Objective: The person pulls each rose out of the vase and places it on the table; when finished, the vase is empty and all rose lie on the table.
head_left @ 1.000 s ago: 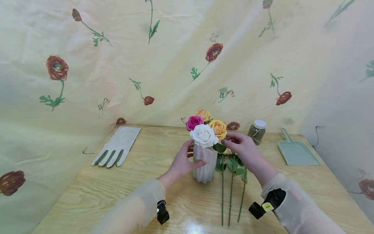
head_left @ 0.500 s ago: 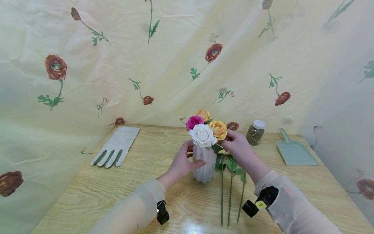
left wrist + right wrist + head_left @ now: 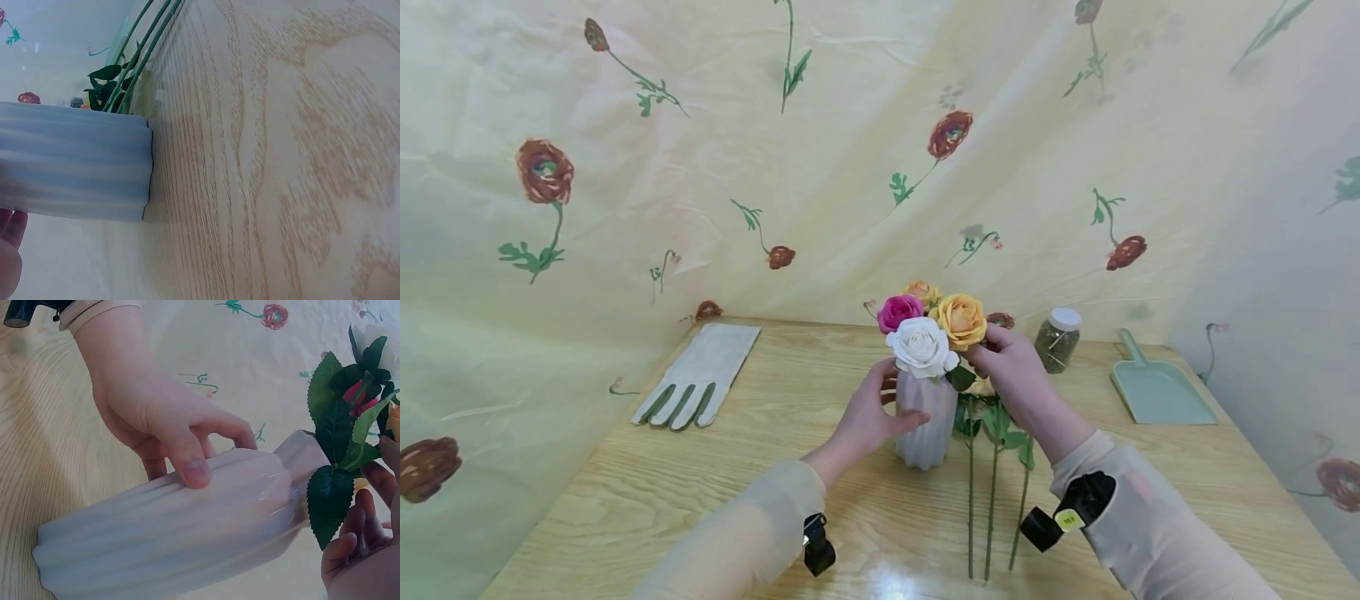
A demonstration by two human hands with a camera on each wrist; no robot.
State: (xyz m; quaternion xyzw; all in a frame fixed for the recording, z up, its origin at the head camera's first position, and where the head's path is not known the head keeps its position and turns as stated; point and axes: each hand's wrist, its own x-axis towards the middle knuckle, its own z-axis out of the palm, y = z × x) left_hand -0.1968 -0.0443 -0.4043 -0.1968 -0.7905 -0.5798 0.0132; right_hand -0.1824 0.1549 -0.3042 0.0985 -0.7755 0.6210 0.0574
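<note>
A white ribbed vase (image 3: 931,429) stands upright on the wooden table, with my left hand (image 3: 867,412) gripping its upper side, thumb across the front. Out of its mouth rise a white rose (image 3: 921,346), a magenta rose (image 3: 898,314) and two yellow-orange roses. My right hand (image 3: 1018,379) is at the nearer yellow-orange rose (image 3: 961,321), fingers curled just below the bloom; the bloom partly hides the fingertips. In the right wrist view, green leaves (image 3: 330,503) hang over the vase's neck beside the right fingers. The left wrist view shows the vase's base (image 3: 134,169) on the table.
Several green rose stems (image 3: 992,483) lie right of the vase, their heads mostly hidden by my right hand. A white-lidded jar (image 3: 1057,343) and a pale green dustpan (image 3: 1163,393) are at the back right. A white-and-green glove (image 3: 703,367) lies back left.
My right hand has moved left, in to the nearer yellow-orange rose, and that bloom has risen slightly. My left hand keeps its hold on the vase.
</note>
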